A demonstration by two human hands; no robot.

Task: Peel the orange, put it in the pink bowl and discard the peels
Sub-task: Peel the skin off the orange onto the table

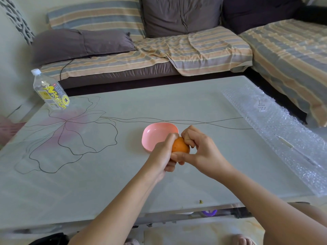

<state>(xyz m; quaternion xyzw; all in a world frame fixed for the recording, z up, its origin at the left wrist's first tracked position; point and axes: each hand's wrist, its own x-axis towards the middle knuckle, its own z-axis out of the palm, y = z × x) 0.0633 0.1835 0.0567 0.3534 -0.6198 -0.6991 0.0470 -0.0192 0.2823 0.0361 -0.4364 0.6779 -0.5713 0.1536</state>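
Note:
Both hands hold the orange (179, 145) above the table, just in front of the pink bowl (155, 133). My left hand (162, 156) cups it from the left and below, fingers curled round it. My right hand (200, 149) grips it from the right, its fingertips curled onto the top of the fruit and its thumb under it. The orange shows whole peel where it is visible. The pink bowl is empty and its near rim is partly hidden by my left hand.
The glass table (88, 174) has a flower drawing on its left half. A clear plastic bottle (50, 91) stands at the far left corner. A sheet of bubble wrap (283, 135) lies along the right edge. A striped sofa (177, 48) runs behind.

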